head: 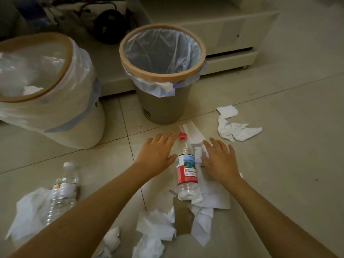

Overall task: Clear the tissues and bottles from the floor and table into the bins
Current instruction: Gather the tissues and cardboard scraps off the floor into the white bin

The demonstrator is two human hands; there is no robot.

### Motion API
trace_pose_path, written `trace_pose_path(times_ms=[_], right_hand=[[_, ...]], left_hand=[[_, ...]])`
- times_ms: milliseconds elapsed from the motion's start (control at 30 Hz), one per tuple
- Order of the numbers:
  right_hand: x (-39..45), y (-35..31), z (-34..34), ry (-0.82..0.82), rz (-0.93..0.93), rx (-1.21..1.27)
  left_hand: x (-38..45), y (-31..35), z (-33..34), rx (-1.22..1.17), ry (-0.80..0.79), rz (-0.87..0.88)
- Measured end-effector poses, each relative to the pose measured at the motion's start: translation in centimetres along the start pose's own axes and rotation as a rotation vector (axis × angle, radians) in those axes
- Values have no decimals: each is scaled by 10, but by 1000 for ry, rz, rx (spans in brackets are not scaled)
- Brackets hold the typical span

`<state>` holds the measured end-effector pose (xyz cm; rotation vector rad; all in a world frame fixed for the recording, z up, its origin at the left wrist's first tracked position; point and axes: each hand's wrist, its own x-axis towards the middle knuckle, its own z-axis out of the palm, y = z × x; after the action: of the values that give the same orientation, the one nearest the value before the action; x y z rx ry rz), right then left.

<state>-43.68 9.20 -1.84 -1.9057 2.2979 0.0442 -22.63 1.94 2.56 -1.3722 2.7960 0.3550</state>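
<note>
Both hands, left & right, are hovering released beside the red-capped bottle, mid-frame; risk: it's rolling away if nudged.

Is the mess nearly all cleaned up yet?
Not nearly. One tissue lies in the left bin. Both hands, left hand and right hand, are open beside the red-capped bottle, holding nothing. The white-capped bottle and scattered tissues wait on the floor.
</note>
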Motion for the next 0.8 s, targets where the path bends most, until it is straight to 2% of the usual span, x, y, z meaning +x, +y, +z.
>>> trace_pose_path(times_ms=[267,433,633,733,800], right_hand=[[24,58,7,29,77,5],[55,91,12,91,155,37],[86,113,25,-23,348,15],[97,114,33,-90,404,94],[102,111,39,-116,419,154]], left_hand=[[66,48,27,-43,-150,21],[105,61,51,-162,-303,-52],[137,68,77,133,-379,-162],[142,71,83,151,-431,-200],[143,75,84,163,-401,-149]])
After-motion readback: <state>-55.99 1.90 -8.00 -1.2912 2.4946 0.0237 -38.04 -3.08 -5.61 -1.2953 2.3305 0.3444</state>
